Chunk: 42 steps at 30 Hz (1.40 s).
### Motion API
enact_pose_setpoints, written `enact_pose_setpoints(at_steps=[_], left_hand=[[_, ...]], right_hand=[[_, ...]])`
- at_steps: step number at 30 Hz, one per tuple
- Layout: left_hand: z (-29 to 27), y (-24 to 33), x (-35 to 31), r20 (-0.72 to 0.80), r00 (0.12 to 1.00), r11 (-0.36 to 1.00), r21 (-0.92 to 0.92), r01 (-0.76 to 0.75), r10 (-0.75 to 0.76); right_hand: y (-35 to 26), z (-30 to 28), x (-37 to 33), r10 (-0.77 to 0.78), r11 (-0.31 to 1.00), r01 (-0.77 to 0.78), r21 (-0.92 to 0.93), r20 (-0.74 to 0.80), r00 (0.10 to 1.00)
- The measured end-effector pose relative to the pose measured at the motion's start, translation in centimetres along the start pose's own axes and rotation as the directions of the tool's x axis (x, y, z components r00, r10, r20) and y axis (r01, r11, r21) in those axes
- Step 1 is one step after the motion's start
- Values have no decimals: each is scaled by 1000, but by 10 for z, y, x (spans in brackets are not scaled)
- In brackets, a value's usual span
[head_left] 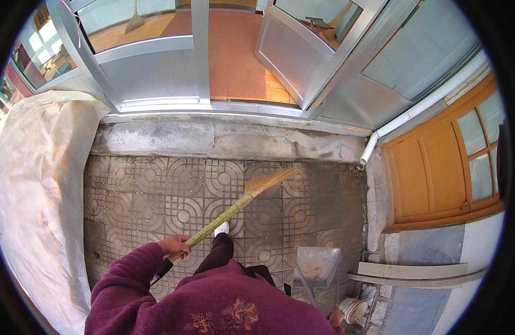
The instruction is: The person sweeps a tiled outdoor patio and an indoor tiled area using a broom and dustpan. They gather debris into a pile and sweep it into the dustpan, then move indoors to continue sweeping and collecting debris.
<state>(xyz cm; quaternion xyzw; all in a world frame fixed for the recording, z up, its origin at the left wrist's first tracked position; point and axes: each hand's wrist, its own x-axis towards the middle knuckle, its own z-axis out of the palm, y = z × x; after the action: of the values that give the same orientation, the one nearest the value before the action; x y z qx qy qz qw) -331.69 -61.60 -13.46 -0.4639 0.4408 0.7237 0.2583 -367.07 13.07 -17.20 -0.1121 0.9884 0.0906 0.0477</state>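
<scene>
Two hands in play here, one left hand (pixel 174 245) and one right hand (pixel 337 317), with one broom (pixel 224 215) mid-scene and one more broom (pixel 135 22) at far left! Near right it's one metal dustpan (pixel 333 261) and one white pail (pixel 353 311), while the middle shows one white shoe (pixel 222 229). Over on the right, one orange door (pixel 430 178), one white drainpipe (pixel 425 106) and two long strips (pixel 414 271), against one sheet-covered heap (pixel 40 212) on the left!

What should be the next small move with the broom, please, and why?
Probably swing the broom leftward: the left hand grips it, its bristles point right, and the tiles at left look littered with small specks.
</scene>
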Motion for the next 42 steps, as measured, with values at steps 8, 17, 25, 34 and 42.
enact_pose_setpoints(at_steps=[8, 17, 25, 34, 42], left_hand=[[19, 73, 111, -234, 916, 640, 768, -31, 325], [71, 151, 186, -371, 917, 801, 589, 108, 149], [44, 143, 215, -498, 839, 778, 609, 157, 221], [-45, 28, 124, -708, 706, 855, 368, 366, 3], [-98, -77, 8, -841, 517, 811, 186, 555, -161]], right_hand=[[-111, -105, 84, 383, 818, -515, 256, 427, 819], [-159, -66, 211, 28, 953, -223, 205, 672, 740], [-195, -84, 299, -42, 966, -143, 214, 680, 732], [-259, -95, 346, -162, 849, -125, 513, 479, 863], [-365, -150, 340, -35, 803, -285, 523, 519, 854]])
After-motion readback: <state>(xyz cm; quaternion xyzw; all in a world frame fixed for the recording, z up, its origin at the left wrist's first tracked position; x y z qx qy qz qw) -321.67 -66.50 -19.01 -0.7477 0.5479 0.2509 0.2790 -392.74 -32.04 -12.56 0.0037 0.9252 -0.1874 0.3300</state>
